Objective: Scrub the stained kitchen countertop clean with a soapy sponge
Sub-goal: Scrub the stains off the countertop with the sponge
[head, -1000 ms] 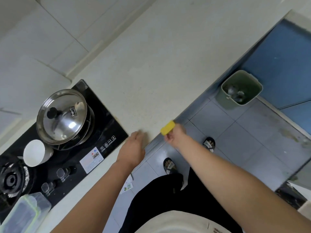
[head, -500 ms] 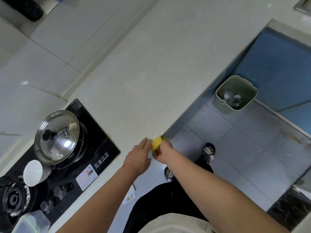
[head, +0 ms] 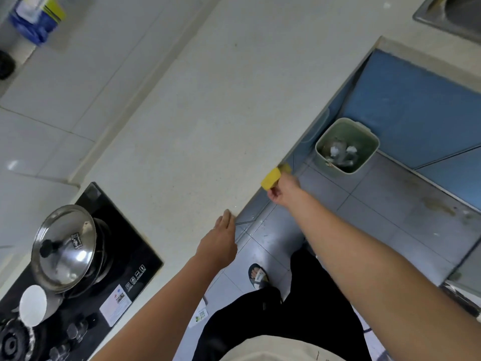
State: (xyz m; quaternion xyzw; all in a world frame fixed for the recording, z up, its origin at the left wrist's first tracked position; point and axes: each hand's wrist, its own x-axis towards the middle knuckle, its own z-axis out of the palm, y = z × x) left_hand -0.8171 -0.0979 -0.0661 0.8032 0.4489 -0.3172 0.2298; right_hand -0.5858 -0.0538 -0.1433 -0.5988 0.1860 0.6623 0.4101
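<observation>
Yellow sponge pinched in right hand at table edge | left hand flat, fingers straight, 7 o'clock from sponge

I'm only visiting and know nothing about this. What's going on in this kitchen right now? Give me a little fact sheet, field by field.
Activity: sponge work along the front edge of the countertop
Right hand: grips a yellow sponge at that edge
Left hand: fingers straight, lying at the same edge, holding nothing
Beside the left arm: black hob carrying a lidded steel pot
On the floor: green bin with rubbish inside
Stains: none I can make out
</observation>
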